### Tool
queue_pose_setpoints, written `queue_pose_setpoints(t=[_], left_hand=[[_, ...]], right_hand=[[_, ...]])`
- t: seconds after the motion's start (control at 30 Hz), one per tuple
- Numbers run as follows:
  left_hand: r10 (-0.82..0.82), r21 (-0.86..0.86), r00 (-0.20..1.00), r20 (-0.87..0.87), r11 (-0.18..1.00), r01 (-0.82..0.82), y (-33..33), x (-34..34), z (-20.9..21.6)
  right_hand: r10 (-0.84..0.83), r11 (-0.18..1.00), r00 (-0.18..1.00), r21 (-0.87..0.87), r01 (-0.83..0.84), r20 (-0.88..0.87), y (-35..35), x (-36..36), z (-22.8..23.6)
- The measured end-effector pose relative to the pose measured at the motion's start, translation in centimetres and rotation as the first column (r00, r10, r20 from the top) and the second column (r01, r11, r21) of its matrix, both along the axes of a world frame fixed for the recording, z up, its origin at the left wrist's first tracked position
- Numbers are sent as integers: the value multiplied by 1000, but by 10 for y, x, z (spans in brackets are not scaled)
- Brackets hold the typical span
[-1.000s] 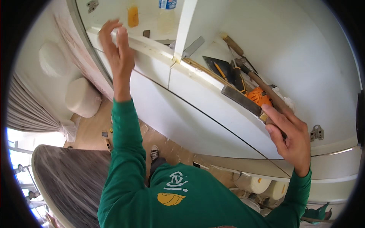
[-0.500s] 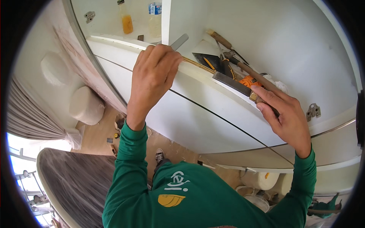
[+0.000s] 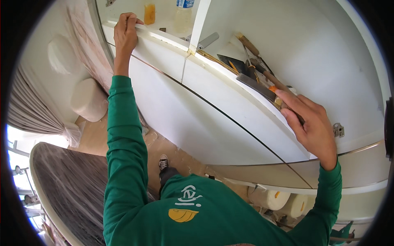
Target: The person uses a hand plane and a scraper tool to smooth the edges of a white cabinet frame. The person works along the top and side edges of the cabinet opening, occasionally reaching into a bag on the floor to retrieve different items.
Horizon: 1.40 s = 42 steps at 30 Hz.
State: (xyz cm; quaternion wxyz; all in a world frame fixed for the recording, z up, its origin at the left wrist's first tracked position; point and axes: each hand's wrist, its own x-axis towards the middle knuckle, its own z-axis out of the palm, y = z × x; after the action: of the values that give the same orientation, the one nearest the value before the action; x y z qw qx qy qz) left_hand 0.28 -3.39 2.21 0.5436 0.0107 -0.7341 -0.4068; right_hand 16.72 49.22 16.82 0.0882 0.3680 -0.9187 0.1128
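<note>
My right hand (image 3: 310, 123) grips a chisel (image 3: 256, 87) with a wide dark steel blade and a brass-coloured collar. Its handle is mostly hidden in my palm. The blade lies along the white top edge of the curved cabinet front (image 3: 230, 102), pointing left. Farther left, my left hand (image 3: 125, 35) is closed over the same cabinet's upper edge, its fingers bent together at the rim. Between my hands, a thin yellowish wood strip (image 3: 215, 59) shows along the edge, right of a white upright divider (image 3: 200, 24).
Inside the cabinet lie a wooden-handled tool (image 3: 248, 44), a dark flat scraper (image 3: 230, 61) and a grey cylindrical fitting (image 3: 208, 41). Two bottles, one with orange liquid (image 3: 149, 14) and one clear (image 3: 183, 18), stand beyond the divider. A plastic-wrapped dark panel (image 3: 69, 188) is at lower left.
My left hand has moved left along the cabinet edge, away from the divider, uncovering the corner there. My right hand keeps the chisel, its blade now tilted slightly differently. The view has shifted.
</note>
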Motion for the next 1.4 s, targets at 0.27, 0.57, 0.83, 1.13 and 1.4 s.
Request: queue_pose_setpoints(t=[0.27,0.57,0.83,1.13,1.4], left_hand=[[-96,137,984,-147,984,117,2,-18,-14],[-79,86,977,-196,992,97,-3,-20,-19],[-159,133,954,-255,971,197,2,-26,-21],[-187,120,922,-338,963,240,1,-20,-18],[-143,141,954,-263,973,185,-13,-28,-22]], right_hand=[[41,999,998,-23,-42,-36,-3,-13,-15],[55,998,998,8,-55,5,-12,-29,-4],[23,999,999,32,-24,35,-6,-24,2],[77,996,997,-49,-77,-8,-21,-27,-17],[50,996,997,-80,-46,51,-20,-33,-17]])
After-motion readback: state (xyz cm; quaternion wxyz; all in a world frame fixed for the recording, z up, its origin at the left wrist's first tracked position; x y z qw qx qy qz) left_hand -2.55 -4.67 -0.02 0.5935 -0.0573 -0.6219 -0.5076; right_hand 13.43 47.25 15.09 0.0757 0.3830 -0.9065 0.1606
